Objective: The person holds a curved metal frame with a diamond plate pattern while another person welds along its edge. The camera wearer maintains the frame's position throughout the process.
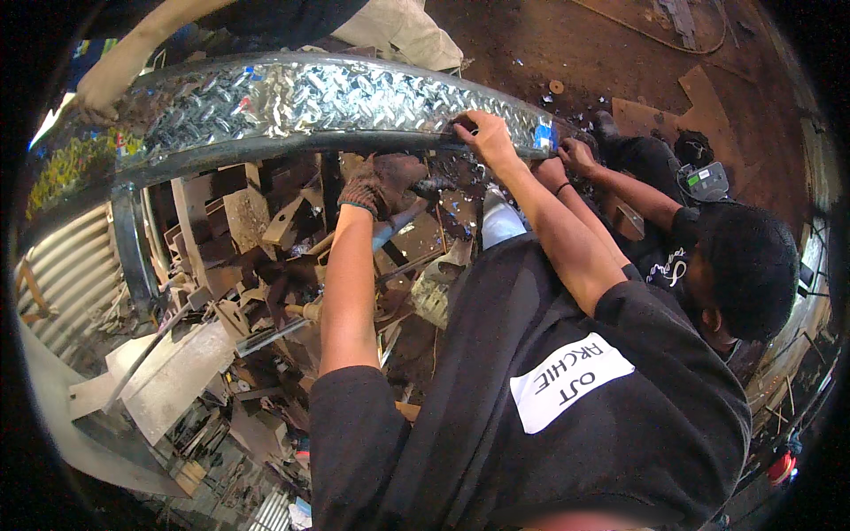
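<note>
My left hand (365, 188) wears a brown knitted work glove. Its fingers are curled around a dark object just below the long metal beam; the shape is too dark to name. My bare right hand (487, 140) rests at the lower edge of a shiny diamond-plate sheet (354, 93), thumb and fingers bent together there. Whether they pinch something small is hidden. The sheet lies along a dark steel beam (310, 142). At its right end are the hands (577, 159) of a co-worker in black, near a blue patch (544, 135).
Another person's hand (99, 93) touches the beam's far left end. Below lie many metal offcuts (252, 221), a pale plate (173, 376) and a steel post (135, 248). A grey device (706, 183) sits by the co-worker. Rusty sheets (677, 111) lie at the far right.
</note>
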The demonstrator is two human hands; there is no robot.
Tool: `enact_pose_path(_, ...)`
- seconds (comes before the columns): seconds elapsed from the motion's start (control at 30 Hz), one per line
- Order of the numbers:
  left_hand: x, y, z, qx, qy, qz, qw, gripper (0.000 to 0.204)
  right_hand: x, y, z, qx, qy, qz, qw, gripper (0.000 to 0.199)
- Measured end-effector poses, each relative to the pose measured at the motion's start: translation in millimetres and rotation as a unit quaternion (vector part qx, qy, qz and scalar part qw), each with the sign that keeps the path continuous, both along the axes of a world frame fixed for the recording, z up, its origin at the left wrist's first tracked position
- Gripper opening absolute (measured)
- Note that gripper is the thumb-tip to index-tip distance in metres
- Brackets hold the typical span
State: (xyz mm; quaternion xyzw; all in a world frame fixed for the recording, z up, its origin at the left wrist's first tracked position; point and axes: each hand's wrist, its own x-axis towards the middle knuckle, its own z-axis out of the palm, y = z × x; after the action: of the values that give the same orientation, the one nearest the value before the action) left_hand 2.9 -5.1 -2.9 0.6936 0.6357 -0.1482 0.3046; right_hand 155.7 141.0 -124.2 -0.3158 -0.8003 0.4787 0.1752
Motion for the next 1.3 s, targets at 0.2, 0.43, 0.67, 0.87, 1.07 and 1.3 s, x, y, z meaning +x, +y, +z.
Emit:
enact_pose_path(0.2,2,0,0,-0.001,0.017,0.004,1.000,0.030,-6,-9,0,0.076,0.019,0.002,0.997,0.017)
enact_pose_path(0.43,2,0,3,0.000,0.025,-0.001,1.000,0.031,-9,-12,-3,0.032,-0.018,0.007,0.999,0.017)
enact_pose_path(0.67,-4,-9,-12,0.052,-0.045,0.030,0.997,0.030,-2,-5,-15,0.020,-0.006,-0.042,0.999,0.024)
enact_pose_path(0.87,-3,-8,-10,0.073,-0.010,-0.009,0.997,0.032,-1,-5,-10,0.032,-0.007,-0.009,0.999,0.023)
enact_pose_path(1.07,3,-2,6,0.036,0.000,0.005,0.999,0.032,-5,-8,4,0.060,-0.076,0.016,0.995,0.023)
enact_pose_path(1.3,4,1,7,0.011,0.010,0.005,1.000,0.029,-12,-5,7,0.046,-0.104,0.065,0.991,0.025)
